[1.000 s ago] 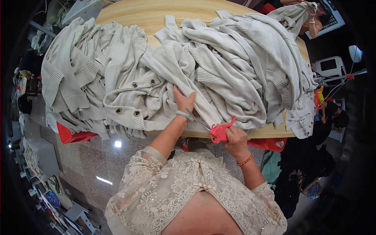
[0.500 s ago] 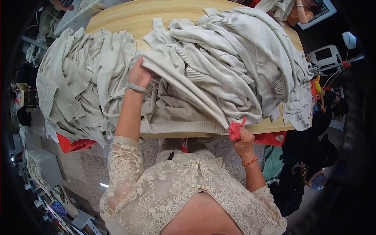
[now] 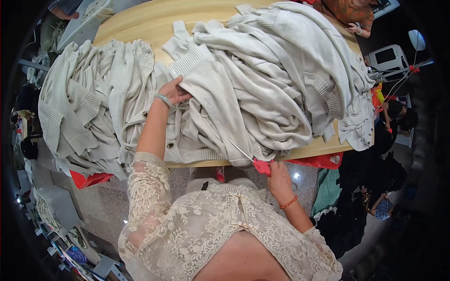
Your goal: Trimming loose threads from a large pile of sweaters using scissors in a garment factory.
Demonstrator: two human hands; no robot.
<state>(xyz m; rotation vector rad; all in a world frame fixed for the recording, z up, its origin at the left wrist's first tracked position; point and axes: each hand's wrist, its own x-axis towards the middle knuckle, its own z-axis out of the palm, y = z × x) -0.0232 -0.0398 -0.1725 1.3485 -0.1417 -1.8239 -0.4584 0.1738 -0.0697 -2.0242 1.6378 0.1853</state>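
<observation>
the left hand [image 3: 172, 92] had reached further over the heap than half a second before and was now closed on a fold of a pale grey knitted cardigan [image 3: 225, 100], dragging it from the right-hand pile [image 3: 300, 79] toward the left pile [image 3: 89, 107] on the wooden desk [image 3: 140, 23]. the right hand [image 3: 276, 175] had dropped back to the desk's near edge, fingers wrapped round red-handled snips [image 3: 260, 164] (blades pointing up-left), so one garment seemed finished. no labels showed; red bins [image 3: 323, 160] sat beneath the desk's edge.
</observation>
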